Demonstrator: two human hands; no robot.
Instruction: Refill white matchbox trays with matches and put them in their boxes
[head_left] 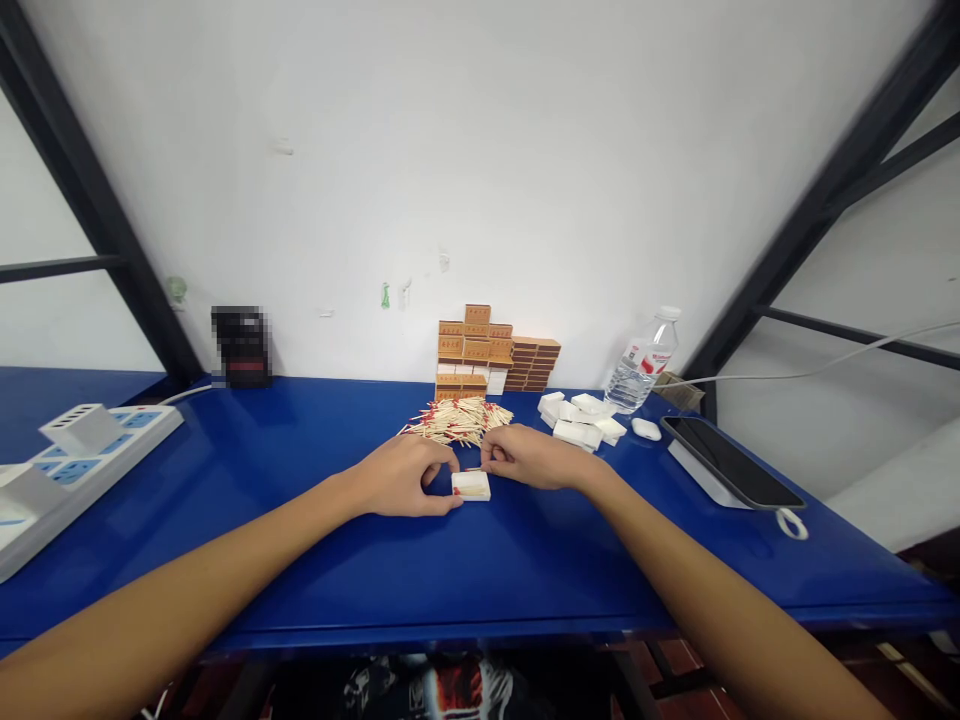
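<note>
A small white matchbox tray (480,493) lies on the blue table with a few red-tipped matches inside. My left hand (409,474) grips its left end, thumb at the near corner and index finger at the far corner. At the tray's far right edge, my right hand (529,456) pinches a match (472,469), its red head pointing left. Just behind both hands spreads a loose pile of matches (457,418). Several empty white trays (577,434) lie heaped beyond my right hand.
Stacked matchboxes (476,345) stand against the wall behind the pile. To the right are a water bottle (643,365), a white earphone case (646,429) and a phone (731,460). A power strip (142,440) and a blurred dark box (241,347) occupy the left.
</note>
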